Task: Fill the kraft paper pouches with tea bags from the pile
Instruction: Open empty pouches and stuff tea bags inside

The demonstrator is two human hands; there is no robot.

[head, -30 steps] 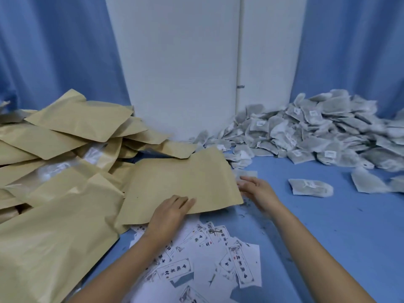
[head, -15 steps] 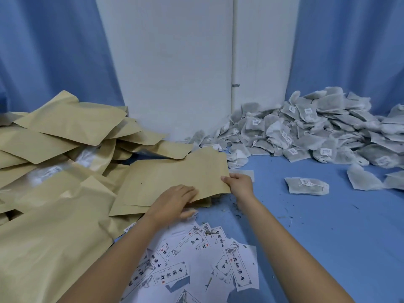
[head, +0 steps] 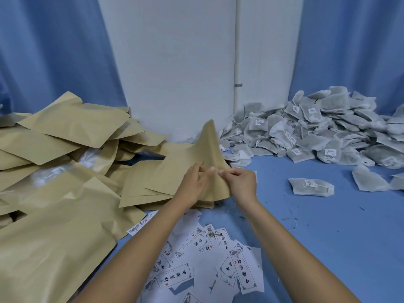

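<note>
Presently, left hand [head: 194,182] and right hand [head: 240,184] are each pinching the upturned kraft pouch [head: 207,149] by one edge, risking a torn or unopened mouth if fingertips slip.

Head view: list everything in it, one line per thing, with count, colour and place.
kraft pouches: many, tan, heaped on the left
held pouch: one, tan, centre, tilted up off the heap
tea bag pile: many, grey-white, far right
loose tea bags: a few, grey-white, right, apart from the pile
printed labels: many, white with black characters, near centre
table: one, blue, flecked with crumbs
curtains: two, blue, back left and back right
wall: one, white, back centre
left hand: pinches the held pouch
right hand: pinches the held pouch
</note>
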